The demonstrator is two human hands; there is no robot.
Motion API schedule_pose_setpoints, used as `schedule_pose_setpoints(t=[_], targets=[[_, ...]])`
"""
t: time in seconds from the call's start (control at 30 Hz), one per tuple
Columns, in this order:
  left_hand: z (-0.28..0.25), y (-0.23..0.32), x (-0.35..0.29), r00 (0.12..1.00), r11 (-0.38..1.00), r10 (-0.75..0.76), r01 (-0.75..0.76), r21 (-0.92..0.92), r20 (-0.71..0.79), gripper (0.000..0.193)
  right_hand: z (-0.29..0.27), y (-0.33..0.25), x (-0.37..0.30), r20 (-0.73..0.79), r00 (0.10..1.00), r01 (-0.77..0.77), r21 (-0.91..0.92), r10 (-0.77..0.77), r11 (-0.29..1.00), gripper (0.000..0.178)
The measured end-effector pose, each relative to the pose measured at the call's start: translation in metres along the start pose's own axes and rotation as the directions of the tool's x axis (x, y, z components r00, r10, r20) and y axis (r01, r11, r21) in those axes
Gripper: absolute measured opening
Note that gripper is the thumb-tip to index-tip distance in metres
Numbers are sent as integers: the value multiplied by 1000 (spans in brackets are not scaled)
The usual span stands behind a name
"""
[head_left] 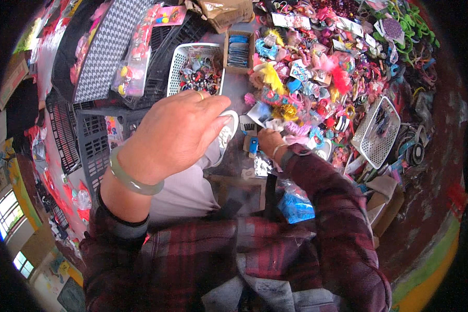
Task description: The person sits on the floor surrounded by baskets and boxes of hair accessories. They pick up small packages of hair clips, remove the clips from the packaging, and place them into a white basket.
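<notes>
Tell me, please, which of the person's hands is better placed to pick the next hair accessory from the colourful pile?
Probably the right hand: it reaches down to the near edge of the pile of hair accessories. The left hand is raised near the camera, over the white basket, farther from the pile.

White basket (pixel 184 57), grey crates (pixel 91 143)

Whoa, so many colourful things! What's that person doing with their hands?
A person in a red plaid shirt sits over a big heap of colourful hair accessories. Their left hand, with a ring and a pale green bangle, is raised with its fingertips near a white shoe. Their right hand reaches down at the edge of the heap, touching small pieces there; exactly what it grips is hard to tell. A white basket of small trinkets sits just beyond.
</notes>
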State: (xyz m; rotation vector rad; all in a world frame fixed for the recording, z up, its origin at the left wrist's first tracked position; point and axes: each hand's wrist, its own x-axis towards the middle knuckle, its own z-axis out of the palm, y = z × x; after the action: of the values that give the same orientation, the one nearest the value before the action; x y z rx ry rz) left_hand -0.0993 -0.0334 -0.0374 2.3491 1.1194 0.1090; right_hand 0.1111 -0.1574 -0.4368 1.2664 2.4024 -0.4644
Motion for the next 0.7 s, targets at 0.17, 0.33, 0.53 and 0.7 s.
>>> schedule_pose_setpoints(t=[0.17, 0.33, 0.53, 0.7], targets=[[3, 0, -4, 996, 997, 75, -75, -5, -42, 24, -26, 57, -27, -4, 986, -165, 43, 165, 985, 28], [-4, 3, -5, 998, 998, 50, -48, -42, 26, 26, -56, 69, -9, 77, 922, -381, 348, 379, 857, 36], [-6, 3, -1, 997, 993, 56, -50, -110, 60, 28, -41, 54, 27, 34, 949, -275, 575, 314, 770, 33], [-6, 6, 1, 993, 997, 35, -27, -78, 108, 29, -39, 6, 51, 191, 812, -518, 670, 551, 531, 35]])
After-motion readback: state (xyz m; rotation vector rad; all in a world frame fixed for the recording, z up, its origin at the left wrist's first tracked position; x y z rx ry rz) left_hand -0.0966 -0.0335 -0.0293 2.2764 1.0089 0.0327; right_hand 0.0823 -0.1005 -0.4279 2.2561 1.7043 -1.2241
